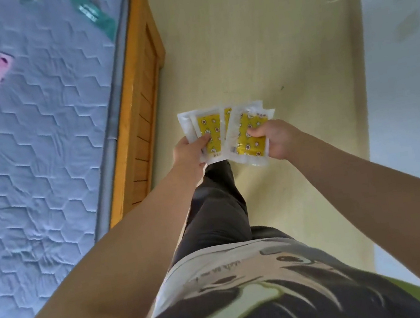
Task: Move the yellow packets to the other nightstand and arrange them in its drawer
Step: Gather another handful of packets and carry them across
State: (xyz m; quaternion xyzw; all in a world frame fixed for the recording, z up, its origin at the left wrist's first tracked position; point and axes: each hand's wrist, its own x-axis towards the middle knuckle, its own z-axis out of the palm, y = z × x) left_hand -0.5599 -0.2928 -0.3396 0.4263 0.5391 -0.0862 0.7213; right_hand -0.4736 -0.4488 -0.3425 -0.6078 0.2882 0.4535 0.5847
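Yellow packets [227,134] sat fanned between both hands, held out in front of the body above the pale floor [282,51], so the carry between nightstands looked to be the step under way. The left hand [188,154] had its grip clamped on the left bunch, thumb pressed across the yellow face of the top packet. The right hand [273,139] was closed on the right bunch, its fingers curled over the printed face and its thumb out of sight. The two bunches overlapped at their inner edges. Neither nightstand showed in the view; the bed [34,131] with its quilted mattress and wooden frame [138,93] ran along the person's left.

To carry well, I judged the slick wrappers needed firm pinching near their lower edges, since loosely fanned packets could slide out. Squaring the two bunches into one stack would likely ease the walk and free a hand for the drawer. Keeping clear of the frame's corner also seemed wise.
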